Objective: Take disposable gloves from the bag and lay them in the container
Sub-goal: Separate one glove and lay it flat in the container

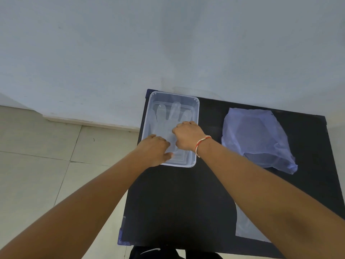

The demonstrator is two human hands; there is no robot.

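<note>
A clear plastic container (196, 109) stands at the far left of a black table (179, 202). A transparent disposable glove (164, 118) lies flat inside it, fingers pointing away from me. My left hand (154, 152) rests at the container's near left corner, fingers curled down onto the glove's cuff. My right hand (187, 136) is inside the container over the glove's palm, fingers bent down and pressing or pinching the film. A translucent bluish bag (257, 137) lies on the right of the table, away from both hands.
A clear plastic sheet or lid (246, 228) lies at the table's near right, partly under my right forearm. The table stands against a pale wall (168, 43). Tiled floor (46, 156) lies to the left, past the table's edge.
</note>
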